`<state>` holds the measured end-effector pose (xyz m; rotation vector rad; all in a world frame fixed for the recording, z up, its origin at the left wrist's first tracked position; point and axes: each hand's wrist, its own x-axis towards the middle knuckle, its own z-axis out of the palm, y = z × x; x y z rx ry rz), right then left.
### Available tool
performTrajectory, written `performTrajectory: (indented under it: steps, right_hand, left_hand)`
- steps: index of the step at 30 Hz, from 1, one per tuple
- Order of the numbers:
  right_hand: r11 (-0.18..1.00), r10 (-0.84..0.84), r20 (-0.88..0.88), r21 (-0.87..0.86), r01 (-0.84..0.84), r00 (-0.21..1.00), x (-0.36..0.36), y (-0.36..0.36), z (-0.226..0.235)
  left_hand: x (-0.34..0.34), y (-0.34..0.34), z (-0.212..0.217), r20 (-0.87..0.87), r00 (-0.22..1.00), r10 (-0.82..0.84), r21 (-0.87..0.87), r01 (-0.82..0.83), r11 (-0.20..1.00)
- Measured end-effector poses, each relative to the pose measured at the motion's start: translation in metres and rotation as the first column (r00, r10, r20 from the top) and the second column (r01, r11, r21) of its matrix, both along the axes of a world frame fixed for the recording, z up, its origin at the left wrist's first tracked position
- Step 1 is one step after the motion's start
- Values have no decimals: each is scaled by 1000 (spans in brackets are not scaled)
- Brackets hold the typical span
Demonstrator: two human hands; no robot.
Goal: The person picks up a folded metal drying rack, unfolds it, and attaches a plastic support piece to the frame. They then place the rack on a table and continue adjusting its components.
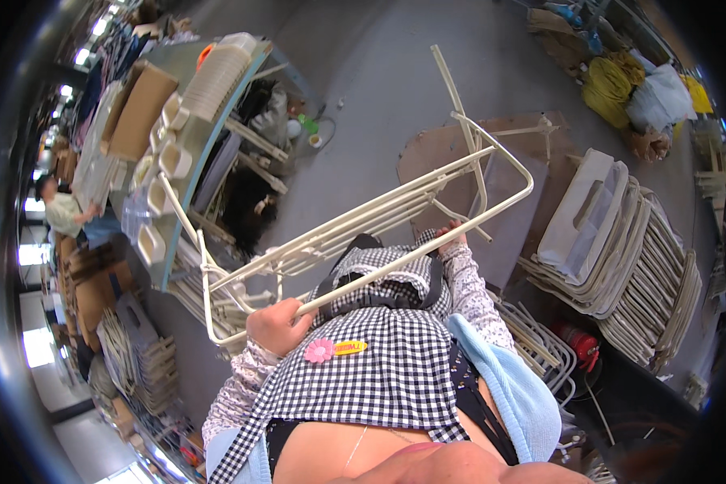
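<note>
A cream metal tube frame [363, 284] slants across in front of my body, with several parallel bars along its middle and bent legs at both ends. My left hand [279, 326] is closed round the near long bar, close to its left end. Farther along the same bar, my right hand [453, 234] has its fingers curled at the tube, partly hidden behind it. The frame's right end rises over a brown sheet [427, 153] on the floor. Its left end hangs beside a table with a blue edge [211, 145].
White plastic trays [222, 77] and a cardboard box [139, 111] stand on the table. Stacked folded frames [633, 262] lie at right, near a red fire extinguisher [577, 345]. Yellow and white bags [649, 93] sit at far right. Another person [64, 211] stands at far left.
</note>
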<state>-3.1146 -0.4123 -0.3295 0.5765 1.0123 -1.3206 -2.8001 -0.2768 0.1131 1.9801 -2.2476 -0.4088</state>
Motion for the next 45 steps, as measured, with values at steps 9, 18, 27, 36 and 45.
performTrajectory:
  steps: [9,18,27,36,45]
  right_hand:
    - [991,-34,-110,-135,19,993,-25,-149,140]
    - [890,-84,-158,-457,3,984,-97,-348,311]
    - [515,-91,-62,-857,-6,994,-184,-474,384]
    - [200,159,235,-959,201,959,-179,-577,446]
    - [-37,293,240,-965,261,926,-141,-793,513]
  left_hand:
    - [47,-180,-8,-197,974,108,-98,-129,987]
    - [46,-408,44,-298,951,77,-181,-136,974]
    - [-13,-585,114,-241,970,21,-372,-112,921]
    - [-49,-662,192,-104,992,75,-555,-121,823]
    - [-55,-796,143,-236,966,104,-438,-201,876]
